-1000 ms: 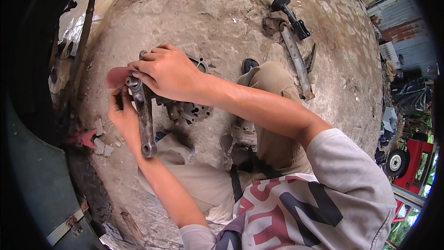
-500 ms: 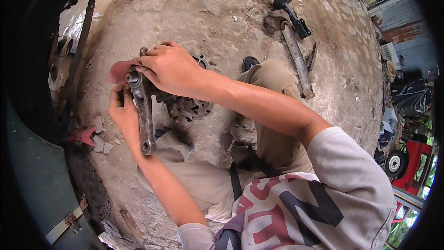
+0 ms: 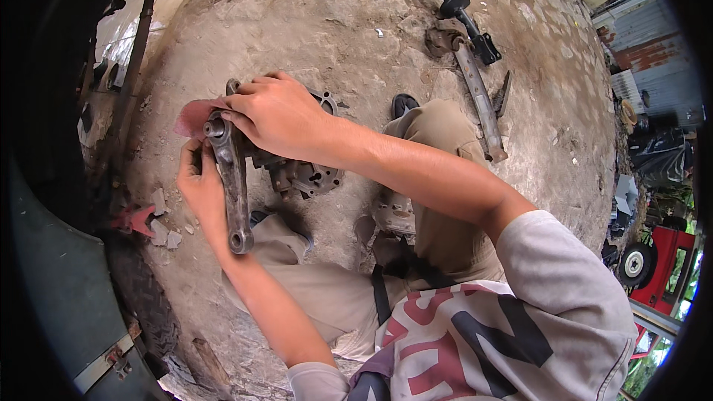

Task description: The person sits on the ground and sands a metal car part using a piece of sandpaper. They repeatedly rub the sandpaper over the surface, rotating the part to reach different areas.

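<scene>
A dark, greasy metal suspension arm (image 3: 236,193) with an eye at its lower end is upright in the picture, its lower end by my left forearm. Beside its round, protruding joint (image 3: 215,128) is a piece of reddish sandpaper (image 3: 194,117). My right hand (image 3: 278,115) reaches over the upper part of the arm, thumb and fingers closed on the sandpaper's right edge. Under the sandpaper, my left hand (image 3: 202,182) has its fingertips pinched at the lower edge, partly hidden by the joint. Behind the arm, a grey cast-metal housing (image 3: 316,177) sits on the ground.
A black shock absorber (image 3: 469,26) and a long metal bar (image 3: 479,100) lie on the stony ground (image 3: 327,22) at the far right. A red metal piece (image 3: 134,219) stands near the dark vehicle panel (image 3: 52,275) on the left. My bent knee (image 3: 438,130) is close by.
The suspension arm has shifted very slightly down and right in the picture, with both hands and the sandpaper. Both grips look the same.
</scene>
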The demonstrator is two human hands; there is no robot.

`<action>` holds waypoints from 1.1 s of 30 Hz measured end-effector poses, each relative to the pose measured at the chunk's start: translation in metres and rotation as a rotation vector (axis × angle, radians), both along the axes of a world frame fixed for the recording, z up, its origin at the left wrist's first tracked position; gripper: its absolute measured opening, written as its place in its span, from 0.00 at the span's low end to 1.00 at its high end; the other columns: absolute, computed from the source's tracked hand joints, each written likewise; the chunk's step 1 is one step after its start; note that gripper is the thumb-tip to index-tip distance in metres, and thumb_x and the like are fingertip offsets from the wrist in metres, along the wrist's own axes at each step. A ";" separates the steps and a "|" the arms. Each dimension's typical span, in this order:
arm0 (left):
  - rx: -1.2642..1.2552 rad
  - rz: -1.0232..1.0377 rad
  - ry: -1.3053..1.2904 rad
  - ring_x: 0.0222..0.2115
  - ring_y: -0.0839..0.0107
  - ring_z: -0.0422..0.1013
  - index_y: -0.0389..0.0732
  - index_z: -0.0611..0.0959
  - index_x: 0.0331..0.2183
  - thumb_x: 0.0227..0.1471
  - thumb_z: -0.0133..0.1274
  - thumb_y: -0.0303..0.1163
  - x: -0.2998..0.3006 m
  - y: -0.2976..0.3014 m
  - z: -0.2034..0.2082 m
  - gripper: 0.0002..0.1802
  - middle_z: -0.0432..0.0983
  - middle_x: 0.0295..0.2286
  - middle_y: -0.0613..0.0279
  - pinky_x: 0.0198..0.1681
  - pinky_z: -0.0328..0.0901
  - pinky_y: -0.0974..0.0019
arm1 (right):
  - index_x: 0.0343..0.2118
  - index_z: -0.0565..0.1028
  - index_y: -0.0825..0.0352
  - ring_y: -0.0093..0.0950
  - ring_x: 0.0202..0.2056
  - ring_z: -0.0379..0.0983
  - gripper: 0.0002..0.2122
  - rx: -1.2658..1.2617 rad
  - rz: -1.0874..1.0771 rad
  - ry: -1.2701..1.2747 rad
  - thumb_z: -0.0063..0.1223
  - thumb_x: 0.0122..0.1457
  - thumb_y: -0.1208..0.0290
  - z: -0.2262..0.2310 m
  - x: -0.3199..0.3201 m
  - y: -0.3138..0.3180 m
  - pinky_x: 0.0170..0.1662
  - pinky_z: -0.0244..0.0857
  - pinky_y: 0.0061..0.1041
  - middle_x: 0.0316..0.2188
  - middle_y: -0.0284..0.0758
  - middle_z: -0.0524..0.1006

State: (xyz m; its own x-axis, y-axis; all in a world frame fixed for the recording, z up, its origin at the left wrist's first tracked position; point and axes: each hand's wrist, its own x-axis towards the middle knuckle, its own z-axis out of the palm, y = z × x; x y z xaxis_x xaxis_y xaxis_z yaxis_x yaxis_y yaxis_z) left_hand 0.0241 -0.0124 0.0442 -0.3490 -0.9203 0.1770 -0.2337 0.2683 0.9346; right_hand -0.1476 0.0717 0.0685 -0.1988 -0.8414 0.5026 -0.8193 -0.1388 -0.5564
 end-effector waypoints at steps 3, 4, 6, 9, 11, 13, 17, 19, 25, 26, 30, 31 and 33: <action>0.030 0.091 0.019 0.34 0.78 0.69 0.32 0.80 0.40 0.62 0.53 0.29 -0.003 0.007 0.005 0.09 0.77 0.31 0.64 0.40 0.65 0.72 | 0.39 0.82 0.66 0.36 0.37 0.76 0.10 -0.195 0.016 0.010 0.55 0.61 0.67 0.001 0.001 -0.002 0.45 0.66 0.35 0.30 0.35 0.79; -0.019 0.100 -0.041 0.33 0.79 0.67 0.33 0.80 0.39 0.63 0.53 0.29 -0.001 0.007 0.009 0.09 0.76 0.31 0.64 0.40 0.64 0.72 | 0.39 0.82 0.66 0.36 0.37 0.76 0.10 -0.209 0.017 0.005 0.55 0.61 0.67 0.002 0.002 -0.002 0.46 0.66 0.35 0.30 0.35 0.80; -0.011 0.077 -0.040 0.33 0.79 0.67 0.33 0.80 0.39 0.63 0.53 0.29 0.000 0.007 0.014 0.09 0.76 0.31 0.65 0.39 0.64 0.73 | 0.39 0.82 0.66 0.36 0.38 0.76 0.10 -0.246 0.028 -0.011 0.55 0.61 0.67 0.007 0.004 -0.003 0.47 0.66 0.35 0.31 0.35 0.80; 0.014 0.031 -0.015 0.33 0.78 0.67 0.33 0.79 0.39 0.63 0.52 0.28 0.001 0.006 0.007 0.08 0.75 0.31 0.65 0.39 0.63 0.73 | 0.40 0.82 0.65 0.36 0.38 0.76 0.10 -0.077 -0.009 0.039 0.55 0.61 0.66 -0.002 0.004 -0.004 0.48 0.65 0.35 0.32 0.35 0.80; 0.024 -0.004 0.030 0.32 0.78 0.66 0.33 0.79 0.39 0.63 0.51 0.28 0.002 0.005 0.002 0.08 0.75 0.31 0.65 0.39 0.63 0.73 | 0.40 0.81 0.65 0.36 0.38 0.76 0.10 -0.089 0.001 0.020 0.55 0.61 0.67 0.000 0.006 -0.002 0.48 0.65 0.35 0.32 0.35 0.80; 0.039 0.028 0.042 0.33 0.78 0.67 0.32 0.79 0.39 0.63 0.51 0.27 -0.003 0.009 0.007 0.07 0.75 0.31 0.65 0.40 0.64 0.73 | 0.41 0.81 0.65 0.36 0.39 0.76 0.10 -0.110 0.002 0.017 0.55 0.61 0.67 0.000 0.002 -0.002 0.48 0.65 0.34 0.32 0.35 0.80; 0.006 0.037 0.002 0.33 0.78 0.68 0.32 0.79 0.39 0.63 0.51 0.27 -0.005 0.011 0.015 0.07 0.76 0.32 0.64 0.39 0.64 0.73 | 0.41 0.81 0.65 0.36 0.38 0.76 0.10 -0.133 -0.005 0.006 0.55 0.60 0.67 -0.004 0.003 -0.003 0.46 0.66 0.35 0.31 0.35 0.80; -0.013 0.013 0.033 0.32 0.78 0.68 0.32 0.79 0.39 0.63 0.51 0.27 -0.006 0.008 0.005 0.07 0.76 0.32 0.64 0.38 0.64 0.73 | 0.39 0.82 0.64 0.36 0.39 0.76 0.10 -0.067 -0.013 0.001 0.55 0.59 0.68 -0.003 0.001 -0.002 0.44 0.65 0.36 0.32 0.35 0.81; -0.013 0.018 0.027 0.33 0.77 0.68 0.32 0.78 0.39 0.63 0.52 0.27 0.001 0.005 0.009 0.07 0.77 0.32 0.62 0.40 0.64 0.73 | 0.39 0.81 0.66 0.37 0.37 0.76 0.09 -0.167 0.005 -0.005 0.55 0.60 0.67 0.004 0.003 -0.004 0.43 0.67 0.37 0.31 0.36 0.80; 0.011 -0.002 0.016 0.33 0.77 0.68 0.32 0.78 0.39 0.63 0.51 0.27 0.002 0.003 0.000 0.07 0.77 0.32 0.62 0.40 0.65 0.73 | 0.39 0.81 0.67 0.38 0.36 0.76 0.10 -0.149 -0.013 0.015 0.55 0.60 0.68 0.002 0.003 -0.003 0.42 0.67 0.36 0.30 0.36 0.79; 0.009 0.013 -0.019 0.34 0.76 0.68 0.32 0.78 0.40 0.63 0.50 0.25 -0.004 0.009 0.006 0.07 0.76 0.33 0.61 0.42 0.65 0.71 | 0.38 0.81 0.67 0.39 0.35 0.76 0.09 -0.103 0.012 -0.036 0.55 0.60 0.68 0.003 0.001 0.000 0.41 0.67 0.37 0.28 0.37 0.79; 0.009 0.021 -0.023 0.34 0.76 0.69 0.32 0.78 0.41 0.63 0.50 0.25 -0.004 0.010 0.008 0.07 0.76 0.33 0.61 0.42 0.65 0.71 | 0.38 0.81 0.67 0.39 0.35 0.76 0.09 -0.095 0.014 -0.048 0.55 0.60 0.68 0.004 0.001 0.000 0.41 0.67 0.37 0.28 0.37 0.78; -0.014 -0.004 -0.040 0.34 0.77 0.69 0.32 0.78 0.41 0.63 0.50 0.26 -0.003 0.004 0.006 0.07 0.76 0.33 0.61 0.42 0.65 0.71 | 0.38 0.81 0.67 0.39 0.35 0.76 0.09 -0.069 0.008 -0.040 0.55 0.60 0.68 0.003 0.001 0.000 0.41 0.67 0.37 0.28 0.37 0.78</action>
State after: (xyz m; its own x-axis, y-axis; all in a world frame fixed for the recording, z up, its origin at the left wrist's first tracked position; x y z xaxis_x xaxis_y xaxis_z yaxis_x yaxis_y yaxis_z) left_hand 0.0209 -0.0081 0.0501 -0.3595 -0.9165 0.1756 -0.2694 0.2821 0.9208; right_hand -0.1466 0.0717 0.0716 -0.2133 -0.8065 0.5514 -0.7952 -0.1847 -0.5776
